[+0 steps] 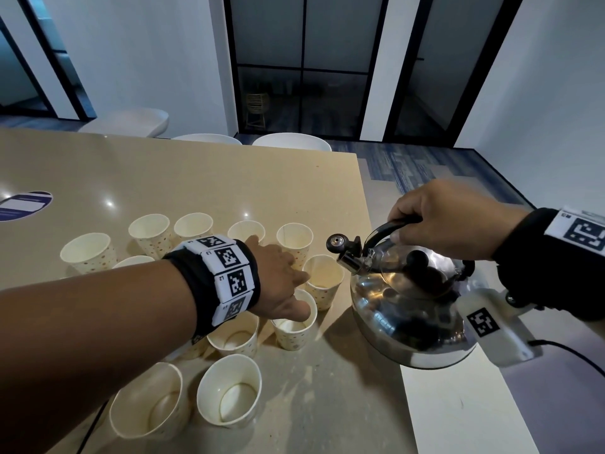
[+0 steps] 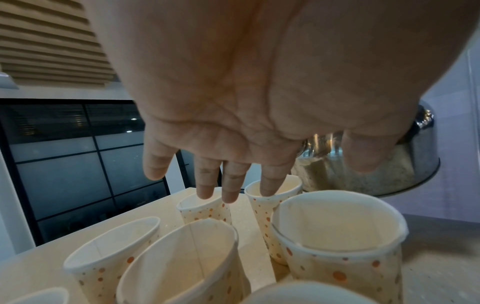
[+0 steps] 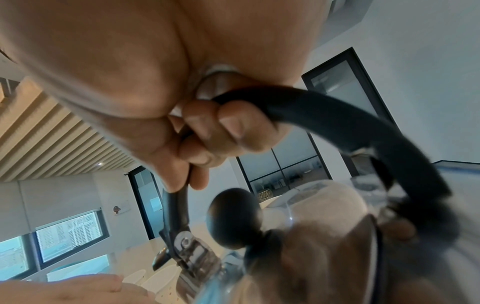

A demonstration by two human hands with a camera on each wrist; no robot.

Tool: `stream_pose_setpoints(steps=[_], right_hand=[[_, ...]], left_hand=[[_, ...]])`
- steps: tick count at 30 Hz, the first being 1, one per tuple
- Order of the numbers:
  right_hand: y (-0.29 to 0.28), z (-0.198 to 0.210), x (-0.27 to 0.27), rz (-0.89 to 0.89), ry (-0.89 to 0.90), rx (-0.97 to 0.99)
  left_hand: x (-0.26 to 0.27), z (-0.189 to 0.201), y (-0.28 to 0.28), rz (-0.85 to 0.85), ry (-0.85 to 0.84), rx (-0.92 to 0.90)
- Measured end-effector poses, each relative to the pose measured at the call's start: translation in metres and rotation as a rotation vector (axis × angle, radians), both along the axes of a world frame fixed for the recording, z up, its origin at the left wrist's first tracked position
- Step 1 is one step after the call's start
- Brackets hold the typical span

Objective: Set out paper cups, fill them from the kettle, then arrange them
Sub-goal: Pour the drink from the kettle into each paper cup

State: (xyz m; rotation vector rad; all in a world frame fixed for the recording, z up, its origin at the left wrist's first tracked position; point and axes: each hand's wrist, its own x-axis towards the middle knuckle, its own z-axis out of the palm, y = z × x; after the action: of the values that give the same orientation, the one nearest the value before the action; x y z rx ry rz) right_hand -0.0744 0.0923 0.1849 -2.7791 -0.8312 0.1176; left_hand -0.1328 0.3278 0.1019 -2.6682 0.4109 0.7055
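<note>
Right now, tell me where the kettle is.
In the head view the kettle is on the right, held by its black handle in the right hand, spout by the nearest paper cup at the table's right edge.

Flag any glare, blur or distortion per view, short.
Head: dim room, small ceiling-light glints on the table, bright reflections on the kettle, straight edges bowed by the wide lens. Left wrist: left hand fills the frame, soft; nearest cups stretched and leaning. Right wrist: right hand fairly sharp on the handle, kettle body smeared, horizon tilted.
</note>
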Motion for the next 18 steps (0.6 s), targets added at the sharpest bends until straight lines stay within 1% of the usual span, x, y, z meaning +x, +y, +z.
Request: stream_pose_setpoints(steps=[11, 18], right_hand=[[0.0070, 0.0052, 0.0014, 0.025, -0.015, -0.091], [0.0097, 0.0099, 0.0017, 0.042, 0.001, -0.105]], left_hand=[[0.0008, -0.0005, -0.0003, 0.004, 0.015, 0.006], [0.0013, 0.0003, 0.0012, -0.004, 0.022, 0.005]])
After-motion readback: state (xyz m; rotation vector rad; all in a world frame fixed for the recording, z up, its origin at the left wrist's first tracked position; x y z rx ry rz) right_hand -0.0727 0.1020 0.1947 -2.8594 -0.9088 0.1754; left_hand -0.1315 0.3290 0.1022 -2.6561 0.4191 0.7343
